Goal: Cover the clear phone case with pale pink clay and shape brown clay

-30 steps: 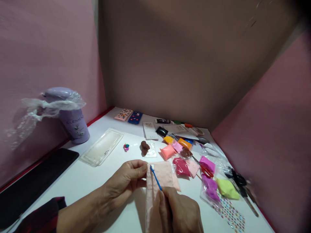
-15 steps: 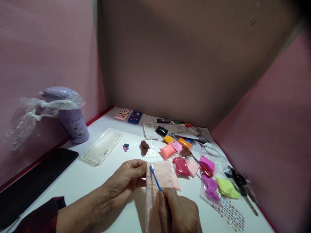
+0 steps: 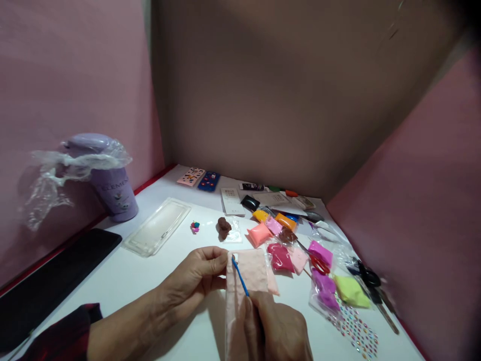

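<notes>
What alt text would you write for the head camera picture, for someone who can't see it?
Two bare hands work at a white table: the left hand pinches the edge of a flat pale pink piece, while the right hand holds a thin blue tool against it. Small bags of coloured clay and red-handled scissors lie to the right.

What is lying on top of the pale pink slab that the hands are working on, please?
A thin blue tool, held by the right hand, rests its tip near the pink slab top corner, pinched by the left hand. The right hand hides the slab's lower part.
</notes>
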Motion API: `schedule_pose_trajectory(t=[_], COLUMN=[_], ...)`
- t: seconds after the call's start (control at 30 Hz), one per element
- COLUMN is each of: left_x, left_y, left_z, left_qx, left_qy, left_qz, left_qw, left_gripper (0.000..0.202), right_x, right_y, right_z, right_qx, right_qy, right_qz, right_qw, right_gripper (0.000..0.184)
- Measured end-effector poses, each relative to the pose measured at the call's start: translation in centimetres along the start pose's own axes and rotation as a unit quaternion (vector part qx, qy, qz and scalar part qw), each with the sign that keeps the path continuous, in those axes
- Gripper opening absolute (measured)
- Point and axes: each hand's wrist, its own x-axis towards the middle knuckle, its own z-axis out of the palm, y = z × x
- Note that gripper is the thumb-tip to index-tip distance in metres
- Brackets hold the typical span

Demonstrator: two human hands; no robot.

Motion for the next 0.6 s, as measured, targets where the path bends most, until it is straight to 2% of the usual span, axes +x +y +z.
schedule_pose_trajectory(t=[0.2, 0.4, 0.6], left_x=[-0.06, -0.07, -0.07], left_y=[0.18, 0.36, 0.15], left_z=[0.02, 0.07, 0.00], left_qx=[-0.001, 0.012, -0.002], left_qy=[0.000, 0.003, 0.001], left_qz=[-0.018, -0.023, -0.012], left_qw=[1.000, 1.000, 1.000], left_gripper=[0.013, 0.015, 0.013], right_x=[-0.12, 0.10, 0.00], right_y=[0.25, 0.52, 0.86], right_z=[-0.29, -0.28, -0.37], right_qx=[0.020, 0.011, 0.017], right_qy=[-0.021, -0.015, -0.024], right_qz=[0.030, -0.021, -0.025], right_qw=[0.999, 1.000, 0.999], right_gripper=[0.019, 0.019, 0.015])
